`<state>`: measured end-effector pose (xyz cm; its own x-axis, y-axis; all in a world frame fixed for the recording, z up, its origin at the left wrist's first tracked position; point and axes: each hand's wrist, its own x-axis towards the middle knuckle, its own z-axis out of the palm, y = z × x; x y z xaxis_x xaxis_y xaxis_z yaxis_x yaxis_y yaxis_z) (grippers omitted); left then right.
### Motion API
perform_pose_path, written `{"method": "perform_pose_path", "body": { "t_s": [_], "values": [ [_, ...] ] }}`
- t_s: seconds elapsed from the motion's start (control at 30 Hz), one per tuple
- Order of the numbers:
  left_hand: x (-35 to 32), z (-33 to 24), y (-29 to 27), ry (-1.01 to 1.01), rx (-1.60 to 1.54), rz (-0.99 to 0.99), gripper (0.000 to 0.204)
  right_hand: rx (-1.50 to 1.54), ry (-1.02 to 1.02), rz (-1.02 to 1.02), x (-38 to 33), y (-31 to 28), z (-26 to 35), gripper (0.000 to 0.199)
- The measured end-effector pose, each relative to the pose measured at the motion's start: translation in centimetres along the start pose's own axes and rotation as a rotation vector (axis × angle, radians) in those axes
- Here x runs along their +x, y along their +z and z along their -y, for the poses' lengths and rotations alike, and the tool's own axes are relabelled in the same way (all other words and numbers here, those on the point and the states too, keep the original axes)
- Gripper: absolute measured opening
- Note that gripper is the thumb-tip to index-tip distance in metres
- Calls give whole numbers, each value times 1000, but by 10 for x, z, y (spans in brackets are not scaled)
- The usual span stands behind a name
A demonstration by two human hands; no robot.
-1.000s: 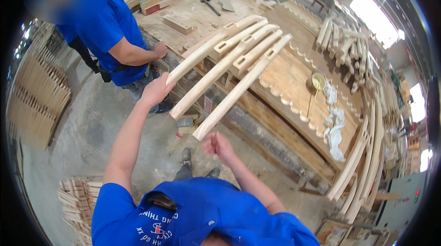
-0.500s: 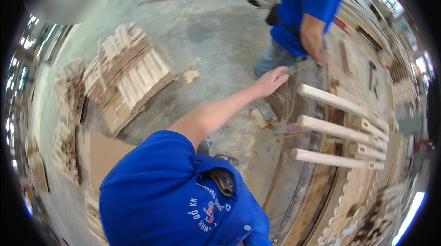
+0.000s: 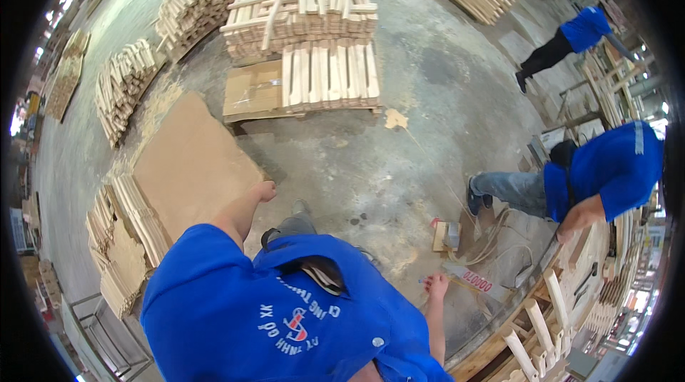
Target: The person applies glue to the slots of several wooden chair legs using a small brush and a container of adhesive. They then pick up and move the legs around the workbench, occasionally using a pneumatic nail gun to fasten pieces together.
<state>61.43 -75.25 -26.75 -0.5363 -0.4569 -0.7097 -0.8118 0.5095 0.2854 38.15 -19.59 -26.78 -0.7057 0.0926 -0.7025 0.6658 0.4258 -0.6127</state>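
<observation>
Both hands (image 3: pixel 265 191) (image 3: pixel 436 285) empty; wood slats (image 3: pixel 330 75) fill pallet (image 3: pixel 251 114).

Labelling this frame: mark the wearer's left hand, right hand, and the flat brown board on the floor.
left hand (image 3: pixel 265 191), head view, on the knuckles.
right hand (image 3: pixel 436 286), head view, on the back of the hand.
brown board (image 3: pixel 189 164), head view, on its bare middle.

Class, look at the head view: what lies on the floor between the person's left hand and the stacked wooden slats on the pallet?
Mostly bare concrete floor separates the left hand from the stacked slats; the head view shows nothing else there.
</observation>
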Motion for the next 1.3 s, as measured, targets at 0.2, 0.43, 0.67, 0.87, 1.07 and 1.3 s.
{"method": "perform_pose_path", "body": {
  "t_s": [0.2,0.43,0.67,0.87,1.07,1.3],
  "values": [
    [1,92,-26,-30,-301,-50,34,-338,-9,397,-7,194,67,37],
    [21,169,-31,-125,-570,-174,35,-907,-476,966,4,403,133,38],
    [51,194,-37,-428,-632,-73,37,-763,-117,932,36,577,242,37],
    [145,207,-64,-369,-819,-129,38,-874,-154,892,77,723,289,33],
    [320,222,-91,-233,-1045,-296,31,-744,-152,840,109,863,291,47],
    [505,261,-92,-295,-1145,-390,34,-705,-397,681,168,998,238,74]
  ]
}}
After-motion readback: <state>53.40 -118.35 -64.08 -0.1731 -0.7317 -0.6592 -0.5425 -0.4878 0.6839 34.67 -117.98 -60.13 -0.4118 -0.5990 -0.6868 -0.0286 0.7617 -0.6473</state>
